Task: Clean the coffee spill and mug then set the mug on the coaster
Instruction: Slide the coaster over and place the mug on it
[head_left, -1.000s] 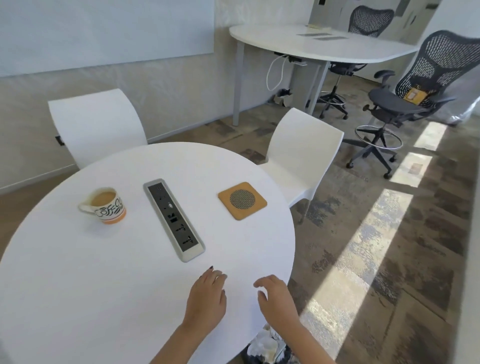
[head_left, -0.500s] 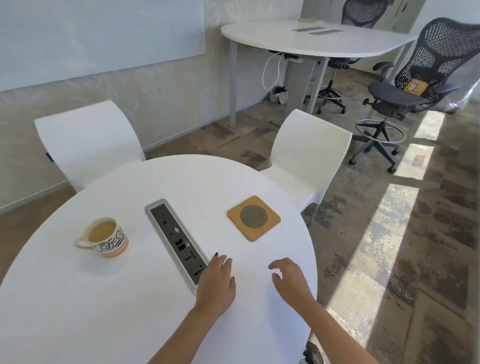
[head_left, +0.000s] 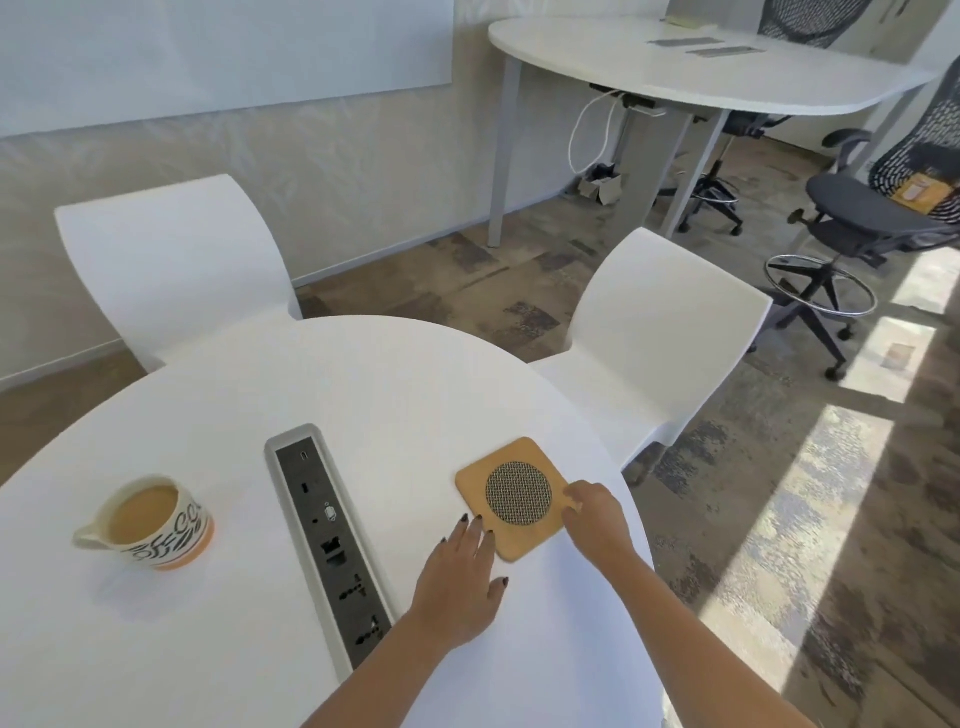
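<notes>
A cream mug (head_left: 150, 525) with black lettering and an orange base stands at the left of the round white table (head_left: 395, 384), full of milky coffee. A square wooden coaster (head_left: 511, 499) with a round mesh centre lies at the right. My left hand (head_left: 462, 582) rests flat on the table, fingertips touching the coaster's near-left edge. My right hand (head_left: 595, 519) touches the coaster's right edge, fingers curled against it. No spill shows on the table.
A grey power strip (head_left: 332, 540) with sockets is set into the table between mug and coaster. Two white chairs (head_left: 171, 265) (head_left: 654, 343) stand behind the table. Farther back are a second white table (head_left: 711, 67) and black mesh office chairs (head_left: 872, 208).
Both hands have moved forward from the table's near edge to the coaster's edges. The camera has moved closer and tilted, so the table sits lower in view.
</notes>
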